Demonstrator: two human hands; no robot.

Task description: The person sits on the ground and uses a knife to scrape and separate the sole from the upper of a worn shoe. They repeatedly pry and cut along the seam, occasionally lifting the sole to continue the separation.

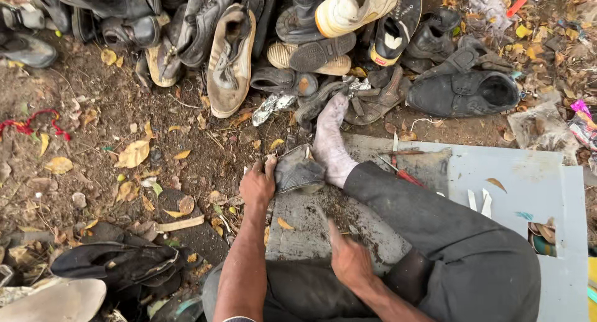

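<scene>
The left hand (pixel 257 186) grips a dark sole piece (pixel 298 170) at its left edge, on the grey board (pixel 528 185). It looks soft and light. The right hand (pixel 348 260) rests loosely open, empty.

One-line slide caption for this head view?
Seated on a grey board, a person's left hand grips a worn dark shoe piece while the right hand rests nearby, before piled shoes.

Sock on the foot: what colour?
Dirty white sock, head view.

left hand (pixel 257 186): arm stretched forward, fingers curled in grip | right hand (pixel 348 258): low, index finger pointing forward
</scene>
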